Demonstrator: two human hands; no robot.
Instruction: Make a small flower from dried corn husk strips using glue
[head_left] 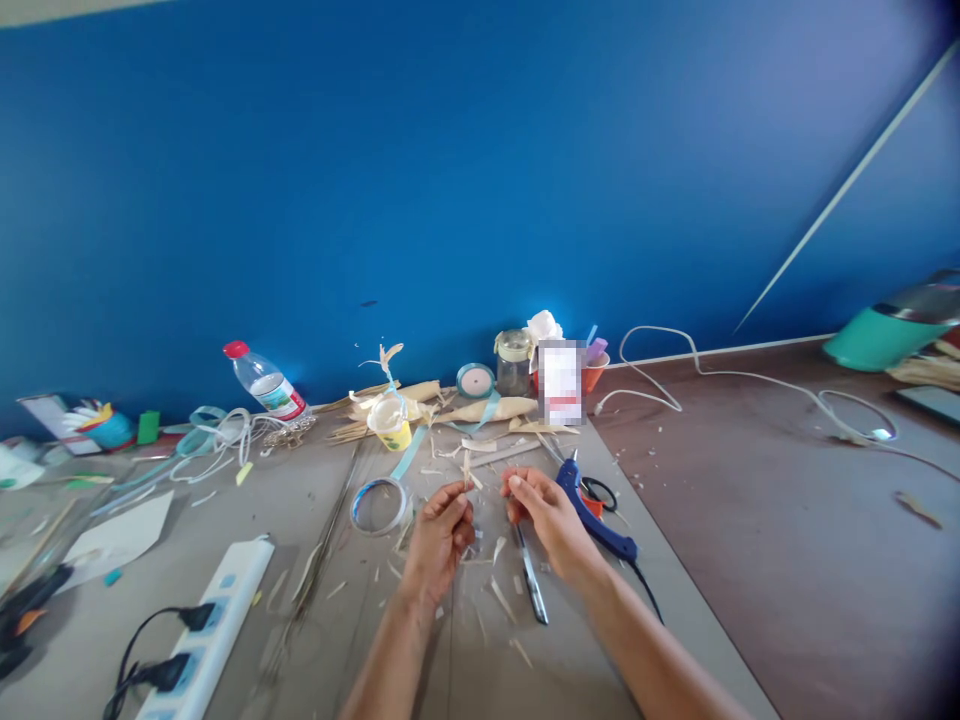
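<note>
My left hand [442, 532] is closed in a pinch on a small pale strip of dried husk [468, 468], which sticks up from the fingertips. A short way to its right, my right hand [546, 515] has thumb and fingers pressed together; whatever they hold is too small to make out. Under the right hand lies a pen [532, 580]. Beside that hand rests a blue hot glue gun [592, 510], with black-handled scissors [600, 493] partly behind it. Left of the left hand is a roll of clear tape [379, 506]. Husk scraps litter the tabletop around both hands.
Along the blue wall stand a yellow cup [391, 425] with a small husk figure, a ribbon spool [475, 380], a glass jar [514, 362] and a leaning water bottle [268, 385]. A power strip [225, 600] lies front left. A white cable [750, 377] crosses the right side.
</note>
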